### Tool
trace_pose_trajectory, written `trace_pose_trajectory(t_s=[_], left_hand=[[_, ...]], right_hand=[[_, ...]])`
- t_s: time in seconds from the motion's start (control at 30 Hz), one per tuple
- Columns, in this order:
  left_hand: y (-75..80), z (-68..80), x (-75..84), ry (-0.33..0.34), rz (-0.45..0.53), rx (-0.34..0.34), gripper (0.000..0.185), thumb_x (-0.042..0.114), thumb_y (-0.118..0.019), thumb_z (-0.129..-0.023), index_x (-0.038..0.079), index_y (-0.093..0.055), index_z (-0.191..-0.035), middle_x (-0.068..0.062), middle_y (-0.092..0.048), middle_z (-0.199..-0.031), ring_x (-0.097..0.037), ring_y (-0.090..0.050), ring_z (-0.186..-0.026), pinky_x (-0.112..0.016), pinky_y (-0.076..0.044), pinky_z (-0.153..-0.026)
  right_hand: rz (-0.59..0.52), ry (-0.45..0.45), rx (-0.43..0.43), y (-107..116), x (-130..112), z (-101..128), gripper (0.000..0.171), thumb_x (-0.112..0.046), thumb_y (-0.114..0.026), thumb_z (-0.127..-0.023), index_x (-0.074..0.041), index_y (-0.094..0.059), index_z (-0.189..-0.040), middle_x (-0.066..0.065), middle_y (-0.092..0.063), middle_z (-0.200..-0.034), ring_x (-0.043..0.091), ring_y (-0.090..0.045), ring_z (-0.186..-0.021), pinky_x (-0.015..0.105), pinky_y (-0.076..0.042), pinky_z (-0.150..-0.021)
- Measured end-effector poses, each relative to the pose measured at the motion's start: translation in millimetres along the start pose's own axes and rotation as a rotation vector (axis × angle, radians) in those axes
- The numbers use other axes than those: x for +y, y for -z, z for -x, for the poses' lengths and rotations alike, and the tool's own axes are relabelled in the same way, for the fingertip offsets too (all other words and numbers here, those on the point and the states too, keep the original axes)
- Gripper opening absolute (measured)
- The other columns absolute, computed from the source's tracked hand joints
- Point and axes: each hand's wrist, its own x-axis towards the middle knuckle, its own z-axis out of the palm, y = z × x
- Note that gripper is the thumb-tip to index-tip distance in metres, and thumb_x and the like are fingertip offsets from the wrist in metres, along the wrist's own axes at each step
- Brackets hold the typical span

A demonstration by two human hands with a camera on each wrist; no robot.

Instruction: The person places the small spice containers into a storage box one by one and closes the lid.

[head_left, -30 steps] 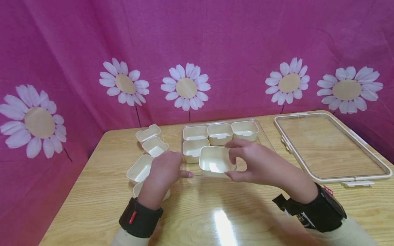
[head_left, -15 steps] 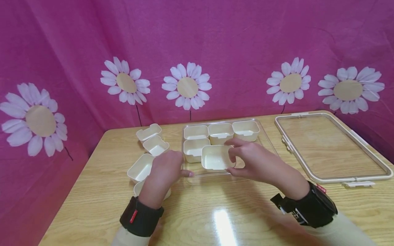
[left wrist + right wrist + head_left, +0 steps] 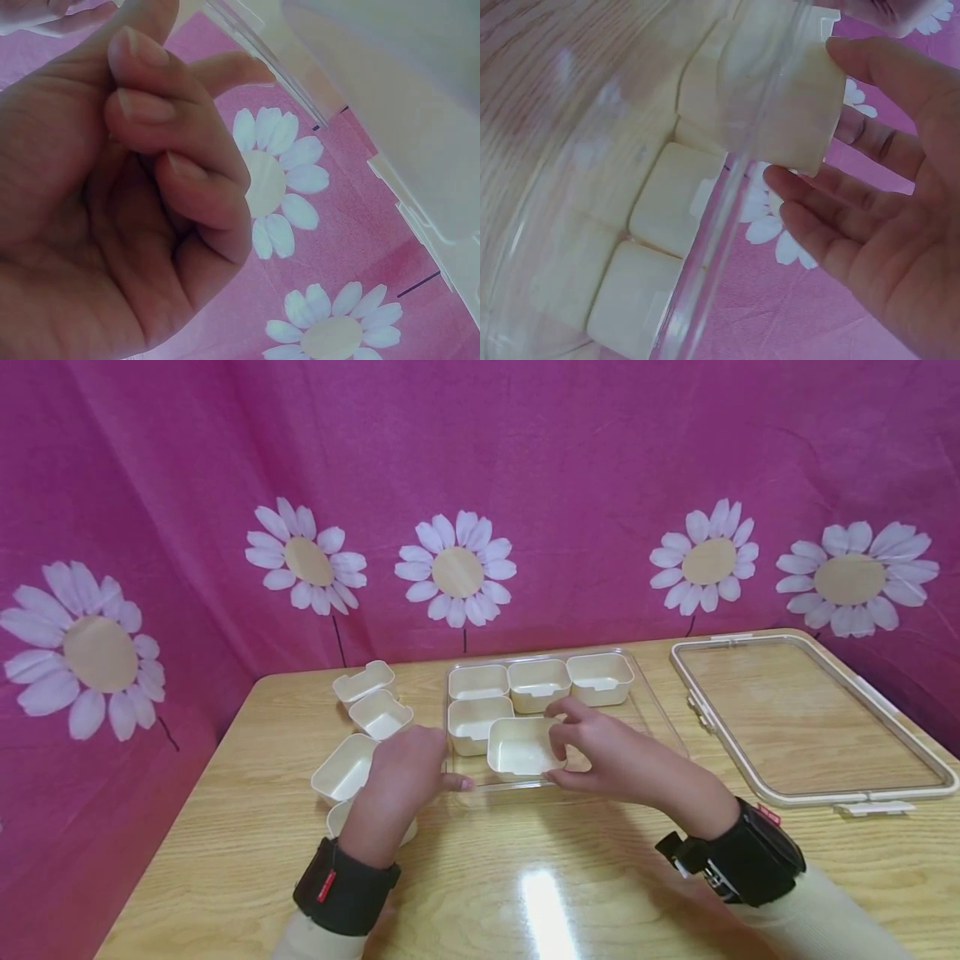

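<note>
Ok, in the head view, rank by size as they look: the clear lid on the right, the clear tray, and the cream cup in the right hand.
1. clear lid
2. clear tray; farther off and partly hidden, so this gap is unsure
3. cream cup, plainly smallest

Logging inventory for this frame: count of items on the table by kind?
Cream cups in the clear tray: 5, counting the held cup in the right hand
Cream cups left of the tray: 4, one partly hidden under the left hand
Clear tray: 1
Lid: 1
Total: 11
</note>
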Motion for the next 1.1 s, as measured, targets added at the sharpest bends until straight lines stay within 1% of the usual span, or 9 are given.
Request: trace_pose_trajectory(t_s=[0.13,0.3,0.43,0.67,0.97,1.1], left_hand=[[-0.1,-0.6,0.0,-0.010,-0.009,0.009,0.045,0.047,-0.087,-0.074,0.012,-0.060,-0.071,0.000,-0.046,-0.062,-0.018,-0.047,-0.063,-0.031,-0.036,-0.054],[0.5,-1.5,0.2,-0.012,-0.018,0.007,0.044,0.046,-0.087,-0.075,0.012,-0.060,-0.072,-0.001,-0.049,-0.063,-0.019,-0.048,-0.064,-0.032,-0.038,-0.055],[1.1,-1.6,1.3,-0.005,-0.017,-0.004,0.043,0.046,-0.087,-0.075,0.011,-0.062,-0.075,-0.001,-0.049,-0.063,-0.019,-0.046,-0.064,-0.031,-0.036,-0.055],[1.7,-1.0,1.6,0.002,-0.006,-0.018,0.043,0.046,-0.087,-0.074,0.012,-0.061,-0.071,0.000,-0.044,-0.061,-0.018,-0.044,-0.062,-0.030,-0.034,-0.054],[1.7,0.1,1.8,-0.001,-0.009,-0.018,0.044,0.047,-0.087,-0.075,0.012,-0.060,-0.071,0.000,-0.043,-0.062,-0.018,-0.044,-0.062,-0.030,-0.034,-0.054],[1.6,0.0,1.8,0.006,0.001,-0.021,0.043,0.046,-0.087,-0.074,0.011,-0.061,-0.072,0.000,-0.043,-0.061,-0.018,-0.044,-0.062,-0.029,-0.033,-0.054]], right_hand=[[-0.013,0.013,0.009,-3.6,2.7,-0.2,0.028,-0.016,-0.082,-0.084,-0.010,-0.055,-0.078,0.019,-0.058,-0.118,0.026,-0.065,-0.085,0.035,-0.056,-0.074],[-0.022,0.009,-0.013,-6.5,4.5,-0.5,0.026,-0.015,-0.081,-0.086,-0.011,-0.056,-0.081,0.011,-0.060,-0.105,0.024,-0.062,-0.088,0.036,-0.055,-0.075],[-0.029,-0.021,-0.047,-8.1,4.5,-0.5,0.023,-0.017,-0.079,-0.088,-0.011,-0.057,-0.084,0.009,-0.060,-0.105,0.020,-0.059,-0.086,0.033,-0.054,-0.075],[-0.033,-0.046,-0.090,-8.6,3.0,-1.5,0.021,-0.018,-0.076,-0.091,-0.009,-0.058,-0.088,0.006,-0.059,-0.101,0.015,-0.055,-0.078,0.029,-0.049,-0.070],[-0.059,-0.028,-0.147,-9.5,1.9,-1.0,0.014,-0.017,-0.071,-0.095,-0.008,-0.062,-0.090,0.002,-0.058,-0.090,0.013,-0.054,-0.075,0.027,-0.050,-0.069],[-0.062,-0.004,-0.146,-10.2,1.8,-1.0,0.013,-0.017,-0.070,-0.096,-0.009,-0.062,-0.090,0.000,-0.059,-0.088,0.015,-0.057,-0.077,0.028,-0.051,-0.070]])
